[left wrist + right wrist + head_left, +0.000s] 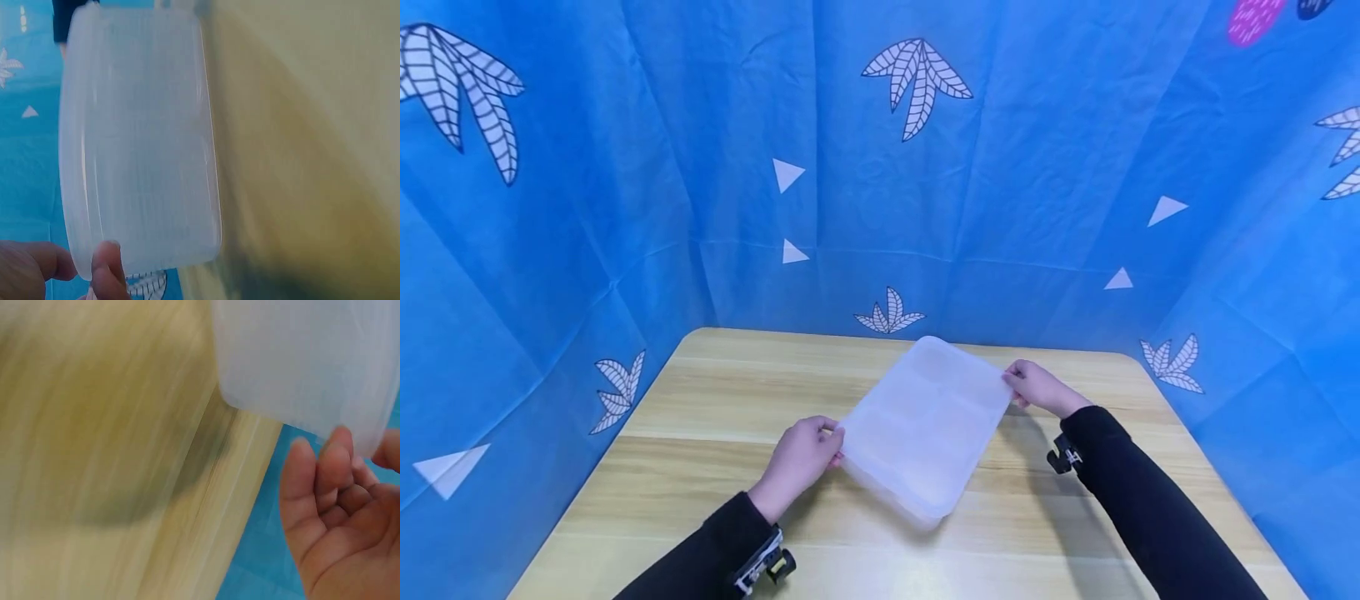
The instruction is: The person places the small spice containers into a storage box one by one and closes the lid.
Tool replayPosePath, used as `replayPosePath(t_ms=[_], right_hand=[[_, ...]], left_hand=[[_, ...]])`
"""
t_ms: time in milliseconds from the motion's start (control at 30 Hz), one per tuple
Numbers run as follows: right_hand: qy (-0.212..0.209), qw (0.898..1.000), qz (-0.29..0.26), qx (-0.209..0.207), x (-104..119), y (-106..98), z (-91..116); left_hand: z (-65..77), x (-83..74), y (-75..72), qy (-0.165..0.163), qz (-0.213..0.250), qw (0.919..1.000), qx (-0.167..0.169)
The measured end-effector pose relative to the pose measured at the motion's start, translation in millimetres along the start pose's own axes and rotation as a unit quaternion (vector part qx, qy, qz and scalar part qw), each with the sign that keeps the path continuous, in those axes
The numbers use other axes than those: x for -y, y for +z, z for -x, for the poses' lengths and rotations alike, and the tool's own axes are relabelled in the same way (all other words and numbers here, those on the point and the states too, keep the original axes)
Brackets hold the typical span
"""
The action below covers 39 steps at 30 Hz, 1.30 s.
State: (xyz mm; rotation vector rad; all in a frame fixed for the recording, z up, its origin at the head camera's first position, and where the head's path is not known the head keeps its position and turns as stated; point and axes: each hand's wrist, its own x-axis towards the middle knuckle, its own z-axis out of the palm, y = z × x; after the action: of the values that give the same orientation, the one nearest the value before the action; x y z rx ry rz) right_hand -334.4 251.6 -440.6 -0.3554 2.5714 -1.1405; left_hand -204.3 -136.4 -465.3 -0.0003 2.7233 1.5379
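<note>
A translucent white plastic box (925,425) is turned at a slant over the table, its pale top showing faint compartment outlines. My left hand (800,454) pinches its left corner between thumb and fingers. At the far right corner, my right hand (1037,388) grips the rim the same way. The left wrist view shows the box's long, smooth side wall (150,144), with left fingers (107,265) at the rim. In the right wrist view, the box's lower edge stands off the wood, and right fingers (334,462) curl at its corner.
Under the box lies a light wooden table (745,383) with rounded back corners. Blue cloth (1037,167) printed with white leaves and triangles surrounds it at the back and sides. Shadows of the box and arms fall on the wood.
</note>
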Motion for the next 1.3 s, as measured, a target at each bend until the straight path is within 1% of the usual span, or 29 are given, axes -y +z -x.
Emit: replayPosePath(t_ms=[100, 167, 300, 367, 433, 500, 600, 733, 867, 967, 1133, 1300], right_hand=[[0.015, 0.998, -0.055, 0.025, -3, -2, 10], [0.024, 0.996, -0.081, 0.037, -5, -2, 16], [0.039, 0.993, -0.107, 0.037, -9, 1, 27], [0.045, 0.992, -0.118, 0.033, -10, 3, 33], [0.051, 0.989, -0.134, 0.03, -11, 5, 39], [0.058, 0.986, -0.151, 0.032, -11, 6, 44], [0.063, 0.982, -0.173, 0.047, -11, 7, 53], [0.069, 0.978, -0.186, 0.064, -11, 8, 62], [0.079, 0.976, -0.194, 0.064, -10, 10, 72], [0.084, 0.974, -0.201, 0.056, -11, 14, 80], [0.086, 0.974, -0.208, 0.033, -9, 21, 91], [0.095, 0.972, -0.216, 0.008, -6, 31, 100]], left_hand=[[-15.8, 1.4, -4.5, 0.005, -0.054, 0.998, -0.033], [-25.9, 1.2, -7.6, 0.009, -0.08, 0.9953, -0.053], [-44.2, 0.5, -10.1, 0.014, -0.125, 0.9889, -0.079], [-51.5, -0.1, -10.1, 0.014, -0.14, 0.9866, -0.083], [-57.7, -0.9, -10.0, 0.016, -0.15, 0.9846, -0.087], [-62.4, -1.6, -9.8, 0.018, -0.149, 0.9845, -0.091], [-67.4, -3.0, -9.9, 0.021, -0.142, 0.9848, -0.098], [-72.2, -4.8, -9.4, 0.029, -0.136, 0.9849, -0.103], [-77.0, -6.2, -7.2, 0.039, -0.134, 0.9855, -0.096], [-80.0, -8.6, -6.0, 0.044, -0.124, 0.9882, -0.079], [-85.4, -11.9, -6.7, 0.045, -0.112, 0.9917, -0.045], [-91.3, -13.9, -8.0, 0.044, -0.106, 0.993, -0.027]])
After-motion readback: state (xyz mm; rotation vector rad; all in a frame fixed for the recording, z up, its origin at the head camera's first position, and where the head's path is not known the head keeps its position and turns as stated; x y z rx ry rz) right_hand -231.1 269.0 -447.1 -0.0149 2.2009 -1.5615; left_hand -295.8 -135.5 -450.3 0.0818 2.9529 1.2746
